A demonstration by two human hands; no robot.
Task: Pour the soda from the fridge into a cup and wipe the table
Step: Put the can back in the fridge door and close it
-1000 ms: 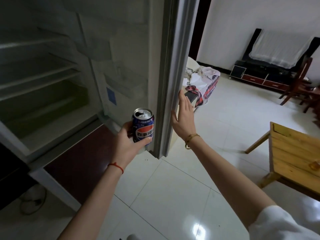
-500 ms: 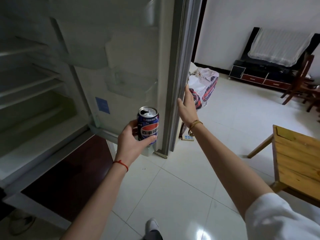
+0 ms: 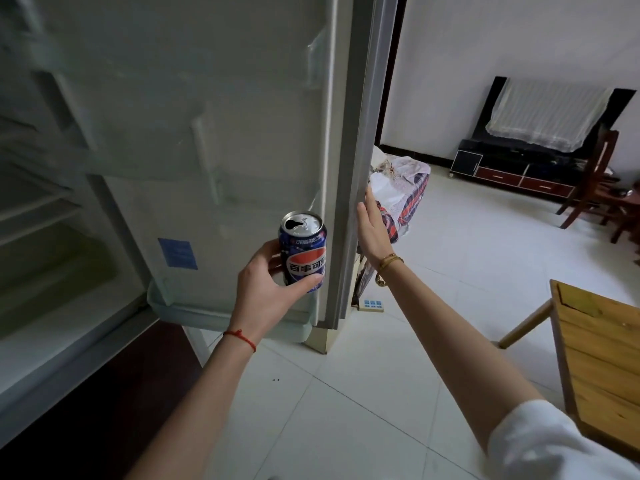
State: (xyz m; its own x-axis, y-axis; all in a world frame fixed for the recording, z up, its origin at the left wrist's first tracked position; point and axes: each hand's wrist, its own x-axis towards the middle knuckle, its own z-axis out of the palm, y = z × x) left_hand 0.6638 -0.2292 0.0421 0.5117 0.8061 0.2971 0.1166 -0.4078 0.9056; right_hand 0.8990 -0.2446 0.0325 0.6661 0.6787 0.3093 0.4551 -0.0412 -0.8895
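Note:
My left hand (image 3: 265, 289) grips a blue soda can (image 3: 304, 251) upright; its top tab is opened. The can is held just in front of the inner face of the fridge door (image 3: 225, 133). My right hand (image 3: 372, 230) lies flat with fingers extended against the door's outer grey edge (image 3: 367, 150). The fridge interior (image 3: 45, 244) with bare shelves lies to the left. A wooden table (image 3: 602, 355) shows at the right edge. No cup or cloth is visible.
White tiled floor (image 3: 363, 410) stretches ahead. A plaid bag (image 3: 398, 199) sits behind the door, with a power strip (image 3: 372, 305) on the floor. A TV stand (image 3: 512, 171) and dark wooden chairs (image 3: 595, 181) stand at the far right.
The fridge door has swung leftward towards the fridge body with my right hand on its edge. My left hand keeps the can in front of the door.

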